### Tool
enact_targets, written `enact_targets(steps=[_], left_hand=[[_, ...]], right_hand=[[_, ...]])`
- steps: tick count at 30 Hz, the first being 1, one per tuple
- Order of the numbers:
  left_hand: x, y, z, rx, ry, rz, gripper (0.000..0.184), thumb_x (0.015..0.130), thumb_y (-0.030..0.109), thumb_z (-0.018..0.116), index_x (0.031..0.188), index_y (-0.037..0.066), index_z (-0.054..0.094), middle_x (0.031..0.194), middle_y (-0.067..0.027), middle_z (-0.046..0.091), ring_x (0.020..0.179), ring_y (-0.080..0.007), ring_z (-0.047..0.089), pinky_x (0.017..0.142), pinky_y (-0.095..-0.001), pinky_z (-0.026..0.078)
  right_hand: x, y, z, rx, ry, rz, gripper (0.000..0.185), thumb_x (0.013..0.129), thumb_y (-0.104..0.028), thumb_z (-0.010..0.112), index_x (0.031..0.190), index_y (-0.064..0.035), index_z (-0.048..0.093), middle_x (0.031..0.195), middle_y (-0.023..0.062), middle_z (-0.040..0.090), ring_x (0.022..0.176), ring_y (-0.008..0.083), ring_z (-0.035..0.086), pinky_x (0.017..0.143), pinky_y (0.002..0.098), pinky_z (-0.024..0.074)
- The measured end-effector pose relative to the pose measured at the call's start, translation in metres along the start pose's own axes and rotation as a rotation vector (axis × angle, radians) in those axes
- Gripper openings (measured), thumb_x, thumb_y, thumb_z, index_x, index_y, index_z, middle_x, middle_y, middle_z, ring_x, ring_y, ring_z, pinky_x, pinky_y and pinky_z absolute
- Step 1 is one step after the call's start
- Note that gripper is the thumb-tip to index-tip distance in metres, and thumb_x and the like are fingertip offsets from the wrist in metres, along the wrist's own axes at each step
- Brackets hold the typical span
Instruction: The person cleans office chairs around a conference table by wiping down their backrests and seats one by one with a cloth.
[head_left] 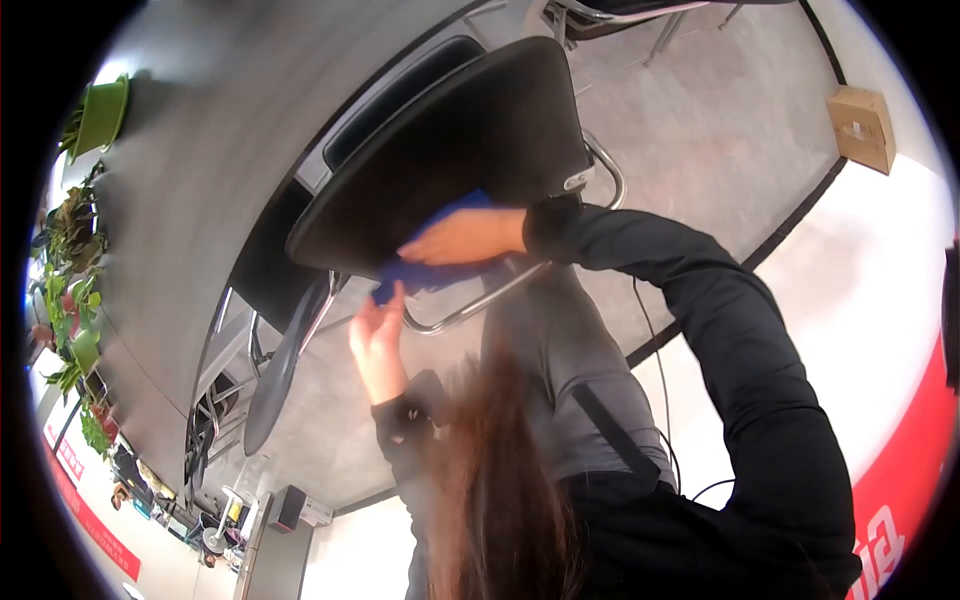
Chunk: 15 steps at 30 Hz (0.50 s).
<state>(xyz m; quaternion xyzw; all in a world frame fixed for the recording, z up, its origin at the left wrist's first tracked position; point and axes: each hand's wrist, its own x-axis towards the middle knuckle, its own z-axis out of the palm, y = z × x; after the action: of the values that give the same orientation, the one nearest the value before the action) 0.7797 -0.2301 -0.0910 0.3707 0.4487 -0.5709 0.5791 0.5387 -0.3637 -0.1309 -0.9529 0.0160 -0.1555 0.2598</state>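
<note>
A blue cloth point(440, 275) lies against the lower edge of a black chair part point(450, 130), which looks like a seat or backrest. My right hand point(465, 238) presses on the cloth, its fingers together and pointing left, with cloth showing above and below it. My left hand point(378, 340) is below and to the left, palm toward the camera and fingers apart. Its fingertips are up by the cloth's lower left corner; whether they touch it is unclear. Both hands are slightly blurred.
A long grey table point(190, 180) runs along the left, with a green planter point(102, 115) and plants point(75, 330). More chairs, one with a dark backrest point(285, 370), stand beside it. A cardboard box point(862, 128) sits by the right wall. A cable point(657, 350) hangs near my leg.
</note>
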Motion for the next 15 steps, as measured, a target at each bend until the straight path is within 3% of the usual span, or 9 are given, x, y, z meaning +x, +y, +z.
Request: enact_targets(steps=[1, 2, 4, 7, 10, 12, 13, 15], left_hand=[[-0.023, -0.014, 0.02, 0.102, -0.044, 0.209, 0.029, 0.099, 0.004, 0.038, 0.122, -0.013, 0.045, 0.127, -0.0237, 0.052, 0.122, -0.0316, 0.048, 0.107, -0.0502, 0.038], [-0.056, -0.029, 0.05, 0.209, -0.086, 0.42, 0.027, 0.1, 0.005, 0.039, 0.119, -0.011, 0.048, 0.127, -0.0225, 0.054, 0.121, -0.0294, 0.05, 0.106, -0.0462, 0.042], [-0.078, -0.009, 0.067, 0.224, -0.373, 0.504, 0.028, 0.098, 0.006, 0.046, 0.12, -0.012, 0.048, 0.127, -0.0225, 0.054, 0.12, -0.029, 0.05, 0.108, -0.0446, 0.042], [-0.084, 0.004, 0.084, 0.184, -0.499, 0.446, 0.03, 0.099, 0.005, 0.043, 0.124, -0.012, 0.044, 0.13, -0.0238, 0.051, 0.123, -0.0305, 0.049, 0.109, -0.046, 0.041], [-0.035, 0.015, 0.049, 0.188, -0.26, 0.372, 0.027, 0.099, 0.005, 0.044, 0.119, -0.012, 0.05, 0.122, -0.0211, 0.057, 0.112, -0.0252, 0.055, 0.105, -0.0428, 0.044], [-0.089, -0.074, 0.056, 1.651, -0.223, 0.955, 0.023, 0.099, 0.005, 0.044, 0.113, -0.011, 0.053, 0.113, -0.0171, 0.061, 0.102, -0.0216, 0.057, 0.1, -0.0409, 0.047], [-0.073, -0.071, 0.043, 1.655, -0.234, 0.955, 0.023, 0.099, 0.005, 0.044, 0.113, -0.011, 0.053, 0.113, -0.0171, 0.061, 0.102, -0.0216, 0.057, 0.1, -0.0409, 0.047], [-0.006, -0.062, -0.011, 0.761, 0.081, 0.441, 0.022, 0.098, 0.005, 0.044, 0.114, -0.008, 0.052, 0.116, -0.0163, 0.058, 0.103, -0.0189, 0.054, 0.101, -0.0422, 0.044]], right_hand=[[0.011, -0.004, -0.016, 0.19, 0.085, 0.147, 0.038, 0.094, -0.017, 0.045, 0.128, -0.0041, 0.055, 0.145, 0.0067, 0.044, 0.134, 0.0174, 0.04, 0.111, 0.0312, 0.0329], [0.024, 0.005, -0.039, 0.128, 0.204, 0.068, 0.034, 0.094, -0.016, 0.047, 0.124, -0.0055, 0.057, 0.144, 0.0041, 0.046, 0.13, 0.0164, 0.046, 0.108, 0.0304, 0.0372], [0.047, 0.015, -0.079, -0.239, 0.296, -0.031, 0.036, 0.09, -0.016, 0.051, 0.124, -0.0081, 0.056, 0.147, 0.003, 0.042, 0.134, 0.0181, 0.041, 0.103, 0.0306, 0.0429], [0.064, 0.004, -0.095, -0.363, 0.298, 0.037, 0.038, 0.09, -0.014, 0.049, 0.127, -0.0076, 0.055, 0.151, 0.0032, 0.036, 0.14, 0.019, 0.032, 0.104, 0.0303, 0.0412], [0.055, 0.008, -0.057, -0.208, 0.097, 0.006, 0.043, 0.093, -0.013, 0.044, 0.135, -0.0079, 0.048, 0.157, 0.0033, 0.022, 0.145, 0.0191, 0.02, 0.111, 0.0301, 0.0329], [0.03, 0.005, -0.014, -0.686, -0.045, -0.183, 0.043, 0.094, -0.012, 0.041, 0.136, -0.0068, 0.047, 0.155, 0.0051, 0.025, 0.144, 0.0196, 0.022, 0.113, 0.0301, 0.0299], [0.013, 0.005, 0.008, -0.529, -0.155, -0.227, 0.042, 0.095, -0.012, 0.04, 0.137, -0.0064, 0.047, 0.154, 0.0057, 0.028, 0.143, 0.0198, 0.025, 0.113, 0.0302, 0.0293], [-0.009, 0.007, 0.015, -0.375, -0.263, -0.269, 0.042, 0.096, -0.012, 0.039, 0.137, -0.0059, 0.046, 0.153, 0.0064, 0.031, 0.142, 0.0201, 0.027, 0.113, 0.0303, 0.0287]])
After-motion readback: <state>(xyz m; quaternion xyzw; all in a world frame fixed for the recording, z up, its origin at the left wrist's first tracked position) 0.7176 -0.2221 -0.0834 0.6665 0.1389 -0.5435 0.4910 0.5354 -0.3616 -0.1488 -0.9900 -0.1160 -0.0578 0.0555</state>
